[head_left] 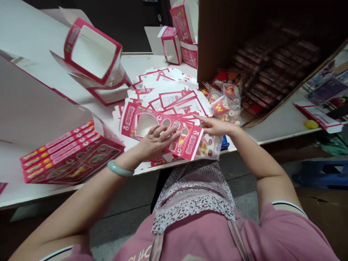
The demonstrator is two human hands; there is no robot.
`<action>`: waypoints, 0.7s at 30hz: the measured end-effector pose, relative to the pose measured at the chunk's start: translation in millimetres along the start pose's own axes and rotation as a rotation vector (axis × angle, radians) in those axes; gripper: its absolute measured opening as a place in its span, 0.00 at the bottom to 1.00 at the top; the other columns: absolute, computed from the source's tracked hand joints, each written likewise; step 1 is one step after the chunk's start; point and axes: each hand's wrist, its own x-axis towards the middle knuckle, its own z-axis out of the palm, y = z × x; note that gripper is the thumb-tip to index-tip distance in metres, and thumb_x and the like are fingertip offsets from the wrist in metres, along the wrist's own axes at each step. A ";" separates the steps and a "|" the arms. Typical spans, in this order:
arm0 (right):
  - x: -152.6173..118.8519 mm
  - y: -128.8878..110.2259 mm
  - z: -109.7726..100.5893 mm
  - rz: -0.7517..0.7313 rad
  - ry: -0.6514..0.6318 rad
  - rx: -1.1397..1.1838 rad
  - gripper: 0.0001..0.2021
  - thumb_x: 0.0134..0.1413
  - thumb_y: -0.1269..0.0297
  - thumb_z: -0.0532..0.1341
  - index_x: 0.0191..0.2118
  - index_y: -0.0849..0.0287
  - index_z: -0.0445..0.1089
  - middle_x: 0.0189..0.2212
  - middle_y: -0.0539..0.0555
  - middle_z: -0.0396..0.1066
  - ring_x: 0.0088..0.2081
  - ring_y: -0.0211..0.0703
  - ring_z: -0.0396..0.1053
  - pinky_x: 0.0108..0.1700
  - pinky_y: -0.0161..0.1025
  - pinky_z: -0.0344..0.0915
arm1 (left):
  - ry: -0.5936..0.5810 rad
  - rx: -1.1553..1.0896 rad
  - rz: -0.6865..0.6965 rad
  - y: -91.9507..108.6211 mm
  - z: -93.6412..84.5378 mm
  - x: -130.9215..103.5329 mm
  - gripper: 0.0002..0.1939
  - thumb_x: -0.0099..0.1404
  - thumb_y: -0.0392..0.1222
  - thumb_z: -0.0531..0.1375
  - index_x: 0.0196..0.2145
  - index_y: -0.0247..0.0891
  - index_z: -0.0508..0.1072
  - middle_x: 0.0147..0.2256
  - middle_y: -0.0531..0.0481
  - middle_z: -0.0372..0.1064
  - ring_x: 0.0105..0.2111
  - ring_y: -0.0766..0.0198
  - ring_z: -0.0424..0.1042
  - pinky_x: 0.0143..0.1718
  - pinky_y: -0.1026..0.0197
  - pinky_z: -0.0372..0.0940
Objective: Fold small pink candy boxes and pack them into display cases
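Note:
A pink box with cut-out windows (192,144) lies slantwise near the table's front edge, on a heap of flat pink-and-white cartons (171,98). My left hand (159,140) rests on the middle of its face, palm down, fingers spread. At its upper right edge is my right hand (213,126), index finger stretched out to the left and the other fingers curled; what is under them is hidden. A clear packet with colourful pieces (210,146) shows at the right end of the box, partly beyond it.
Stacked finished pink boxes (81,156) stand at the left, with open cartons (94,54) behind. A big cardboard box (217,40) on the right holds many packets (225,105). Small pink boxes (171,45) stand at the back. A blue stool (323,174) is at the far right.

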 end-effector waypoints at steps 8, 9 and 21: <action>-41.7 37.0 10.5 0.030 0.600 0.113 0.13 0.51 0.53 0.66 0.37 0.56 0.72 0.35 0.55 0.77 0.35 0.45 0.74 0.38 0.43 0.74 | 0.132 -0.038 -0.185 19.3 2.4 -8.0 0.42 0.63 0.50 0.66 0.70 0.44 0.55 0.62 0.38 0.63 0.58 0.41 0.59 0.62 0.46 0.52; -42.0 43.7 19.6 0.058 0.549 0.236 0.14 0.47 0.50 0.67 0.31 0.56 0.70 0.28 0.51 0.74 0.29 0.42 0.72 0.33 0.41 0.73 | 0.120 -0.068 -0.178 22.7 5.0 -6.3 0.42 0.63 0.51 0.66 0.70 0.44 0.56 0.62 0.37 0.63 0.58 0.41 0.59 0.62 0.46 0.53; -27.9 -0.2 65.8 -0.342 0.906 -0.107 0.30 0.58 0.54 0.65 0.65 0.45 0.62 0.60 0.57 0.70 0.55 0.53 0.72 0.51 0.48 0.75 | 0.429 -0.880 -0.230 68.3 -24.3 36.0 0.30 0.72 0.45 0.61 0.67 0.48 0.57 0.51 0.46 0.73 0.43 0.60 0.75 0.45 0.58 0.75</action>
